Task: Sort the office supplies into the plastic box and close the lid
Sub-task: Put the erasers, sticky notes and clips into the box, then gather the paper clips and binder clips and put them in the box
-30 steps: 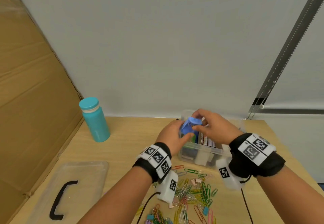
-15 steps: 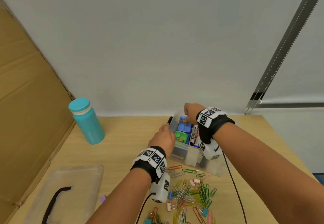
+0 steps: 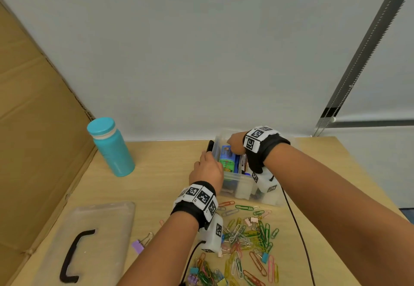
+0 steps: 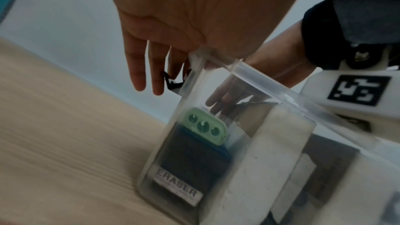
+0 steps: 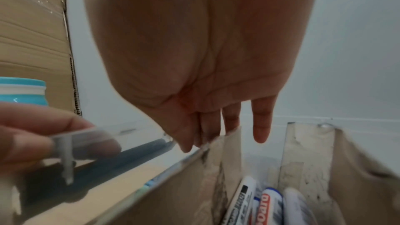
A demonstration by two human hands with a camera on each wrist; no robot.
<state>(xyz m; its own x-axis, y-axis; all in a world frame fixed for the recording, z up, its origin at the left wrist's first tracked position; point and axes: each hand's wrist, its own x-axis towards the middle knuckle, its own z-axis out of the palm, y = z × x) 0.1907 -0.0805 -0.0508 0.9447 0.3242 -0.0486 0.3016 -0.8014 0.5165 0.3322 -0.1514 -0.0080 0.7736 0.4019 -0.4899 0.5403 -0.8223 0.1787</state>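
The clear plastic box (image 3: pixel 246 188) stands mid-table with its top uncovered. My left hand (image 3: pixel 207 169) holds its left wall, fingers (image 4: pixel 138 74) hanging straight down outside the rim (image 4: pixel 259 81). My right hand (image 3: pixel 235 146) reaches into the far left compartment, fingers (image 5: pixel 262 122) straight and holding nothing, tips by a blue item (image 3: pixel 226 154). A green sharpener (image 4: pixel 203 126) lies on a dark eraser (image 4: pixel 177 187). Markers (image 5: pixel 266 206) lie in the compartment to the right. Coloured paper clips (image 3: pixel 246 236) are strewn in front of the box.
The clear lid (image 3: pixel 107 218) with a black handle lies at the front left, a purple binder clip (image 3: pixel 137 246) beside it. A teal bottle (image 3: pixel 112 149) stands at the back left against cardboard (image 3: pixel 33 128). A black cable (image 3: pixel 298 229) trails across the table under my right arm.
Both hands held a blue item above the box. My right hand lowered it into the far left compartment and let go; my left hand shifted to the box's left wall.
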